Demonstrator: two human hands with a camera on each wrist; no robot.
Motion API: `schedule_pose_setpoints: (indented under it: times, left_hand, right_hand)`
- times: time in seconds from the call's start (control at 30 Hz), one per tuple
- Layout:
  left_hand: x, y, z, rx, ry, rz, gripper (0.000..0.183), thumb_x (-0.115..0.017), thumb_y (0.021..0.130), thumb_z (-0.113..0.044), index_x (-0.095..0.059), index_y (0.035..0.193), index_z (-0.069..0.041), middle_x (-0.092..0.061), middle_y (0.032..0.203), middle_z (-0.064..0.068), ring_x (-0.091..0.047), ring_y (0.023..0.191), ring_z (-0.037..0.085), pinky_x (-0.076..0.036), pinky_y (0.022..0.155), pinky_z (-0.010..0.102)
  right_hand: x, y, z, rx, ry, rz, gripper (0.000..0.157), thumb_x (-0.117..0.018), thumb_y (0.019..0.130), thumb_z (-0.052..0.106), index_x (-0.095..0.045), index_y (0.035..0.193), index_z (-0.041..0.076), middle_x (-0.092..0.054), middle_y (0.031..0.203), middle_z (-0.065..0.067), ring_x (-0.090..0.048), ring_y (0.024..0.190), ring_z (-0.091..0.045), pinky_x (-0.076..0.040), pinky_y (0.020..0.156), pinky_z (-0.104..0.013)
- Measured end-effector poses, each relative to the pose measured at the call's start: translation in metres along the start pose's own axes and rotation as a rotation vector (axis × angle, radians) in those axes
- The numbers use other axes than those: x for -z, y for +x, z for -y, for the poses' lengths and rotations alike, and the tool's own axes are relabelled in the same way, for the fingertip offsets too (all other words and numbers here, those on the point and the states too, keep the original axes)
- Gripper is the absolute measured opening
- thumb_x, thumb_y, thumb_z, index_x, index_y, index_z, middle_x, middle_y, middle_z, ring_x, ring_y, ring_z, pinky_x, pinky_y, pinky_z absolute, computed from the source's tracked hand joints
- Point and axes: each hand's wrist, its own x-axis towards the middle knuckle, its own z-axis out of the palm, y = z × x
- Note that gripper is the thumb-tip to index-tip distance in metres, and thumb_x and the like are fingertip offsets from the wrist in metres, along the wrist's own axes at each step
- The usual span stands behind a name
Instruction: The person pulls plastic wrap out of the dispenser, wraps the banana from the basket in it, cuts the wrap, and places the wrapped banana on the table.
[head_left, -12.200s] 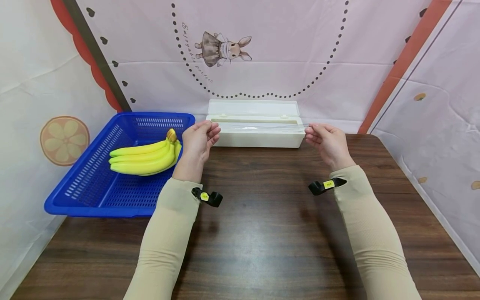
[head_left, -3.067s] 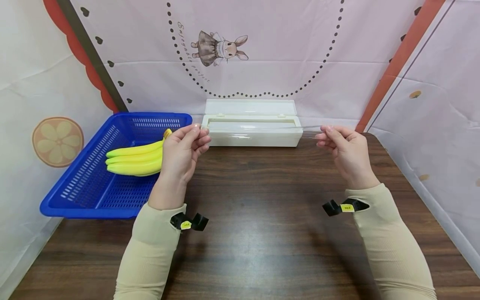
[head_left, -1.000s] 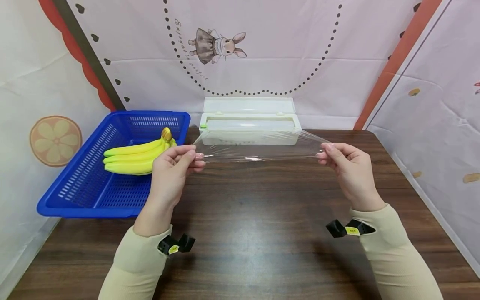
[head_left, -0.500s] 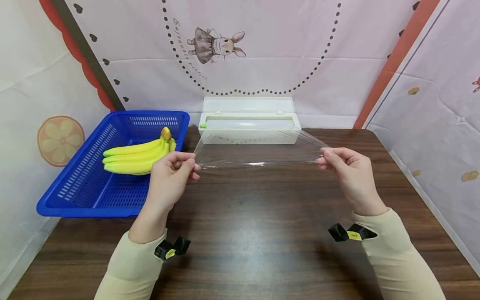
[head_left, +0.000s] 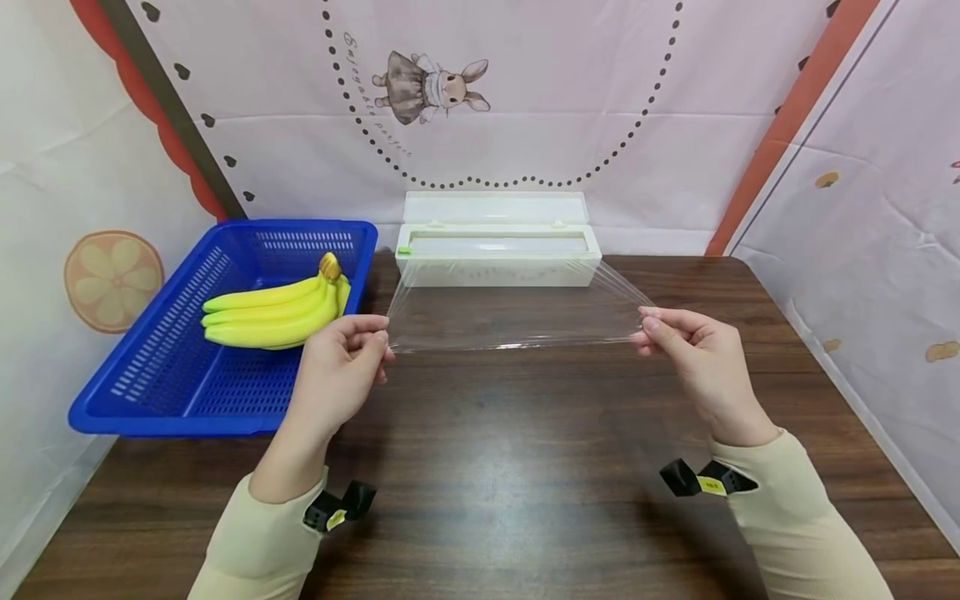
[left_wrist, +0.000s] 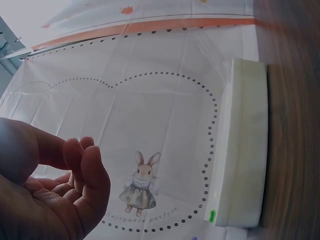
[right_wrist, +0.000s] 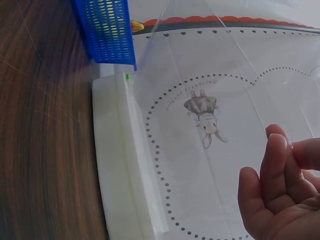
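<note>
A sheet of clear cling film (head_left: 517, 321) stretches between both hands above the table in the head view. Its far end runs back to a white cling film dispenser box (head_left: 498, 273), whose lid (head_left: 495, 207) stands raised. At the left corner of the sheet, my left hand (head_left: 337, 362) pinches the film between thumb and fingers. My right hand (head_left: 701, 362) pinches the opposite corner the same way. In the left wrist view, the left fingertips (left_wrist: 82, 150) meet at the film; the right wrist view shows the right hand (right_wrist: 280, 185) likewise. A small green tab (head_left: 405, 250) sits at the box's left end.
On the left stands a blue plastic basket (head_left: 172, 429) with a bunch of bananas (head_left: 270, 317) in it, beside my left hand. Under everything lies a dark wooden table (head_left: 480, 500). A patterned cloth backdrop (head_left: 540, 108) rises behind the box.
Both hands have drawn the film from the box toward me, spreading wider than at first. The sheet is longer now, and the green tab has come into view. Box and basket stay put.
</note>
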Motion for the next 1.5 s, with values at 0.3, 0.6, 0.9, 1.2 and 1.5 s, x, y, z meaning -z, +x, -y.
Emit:
schedule_pose_setpoints:
  times: [0.3,0.6,0.9,1.2,1.5]
  left_hand:
    - [0.0,-0.004,0.006,0.017,0.03,0.012,0.023,-0.054,0.095,-0.011,-0.06,0.113,0.001,-0.065,0.083,0.015,-0.059,0.058,0.009,-0.053,0.059,0.021]
    - [-0.002,-0.006,0.011,0.018,0.095,0.051,0.016,-0.053,0.094,-0.009,-0.062,0.105,0.001,-0.066,0.081,0.016,-0.059,0.059,0.013,-0.052,0.057,0.022]
    - [-0.004,-0.006,0.015,0.037,0.142,0.069,0.013,-0.054,0.092,-0.008,-0.063,0.098,0.0,-0.065,0.075,0.013,-0.059,0.056,0.013,-0.05,0.051,0.024]
    - [-0.006,-0.006,0.018,0.039,0.231,0.098,0.012,-0.054,0.088,-0.005,-0.063,0.094,-0.002,-0.062,0.066,0.008,-0.056,0.054,0.014,-0.039,0.042,0.025]
    - [-0.008,-0.005,0.026,0.015,0.323,0.149,0.008,-0.056,0.085,-0.008,-0.063,0.088,-0.004,-0.058,0.058,0.004,-0.05,0.047,0.015,-0.036,0.04,0.025]
  right_hand:
    - [0.001,-0.005,-0.003,-0.051,-0.132,0.009,0.024,-0.064,0.09,0.015,-0.067,0.107,0.0,-0.073,0.075,0.007,-0.068,0.067,-0.007,-0.053,0.072,-0.017]
    - [0.003,-0.01,-0.008,-0.084,-0.193,0.024,0.033,-0.063,0.091,0.018,-0.063,0.109,-0.009,-0.073,0.075,0.009,-0.068,0.067,-0.006,-0.052,0.073,-0.016]
    - [0.003,-0.015,-0.011,-0.108,-0.277,0.046,0.029,-0.062,0.092,0.021,-0.066,0.106,-0.004,-0.072,0.074,0.011,-0.069,0.068,-0.008,-0.051,0.073,-0.015]
    - [0.003,-0.018,-0.014,-0.142,-0.374,0.097,0.031,-0.06,0.093,0.024,-0.064,0.104,-0.004,-0.072,0.074,0.01,-0.069,0.07,-0.011,-0.052,0.071,-0.017]
    - [0.004,-0.022,-0.022,-0.157,-0.463,0.164,0.027,-0.06,0.093,0.024,-0.066,0.102,0.0,-0.072,0.075,0.005,-0.067,0.069,-0.007,-0.052,0.069,-0.02]
